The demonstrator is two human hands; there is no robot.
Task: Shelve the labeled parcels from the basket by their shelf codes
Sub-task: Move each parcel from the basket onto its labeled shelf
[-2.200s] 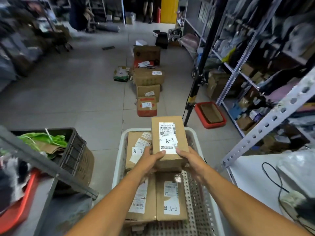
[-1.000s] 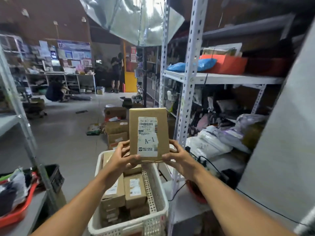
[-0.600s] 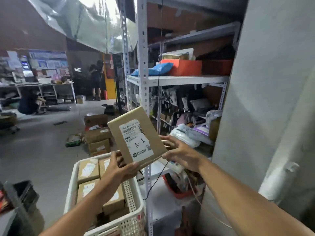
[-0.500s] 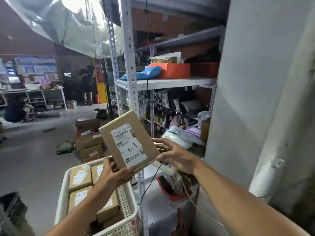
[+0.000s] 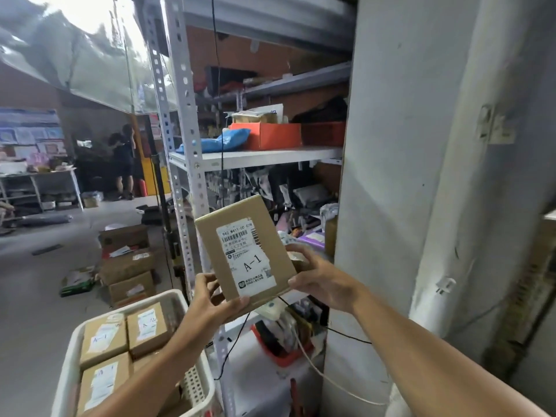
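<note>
Shelf upright [image 5: 192, 188] just behind two-handed parcel [image 5: 245, 251]

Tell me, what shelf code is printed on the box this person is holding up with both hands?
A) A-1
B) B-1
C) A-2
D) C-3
A: the white label on the held box reads "A-1" in large print, with the left hand and right hand gripping its lower corners.

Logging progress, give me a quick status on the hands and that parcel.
Left hand and right hand both grip the A-1 parcel, tilted, above the basket. Shelf upright just behind it.
</note>
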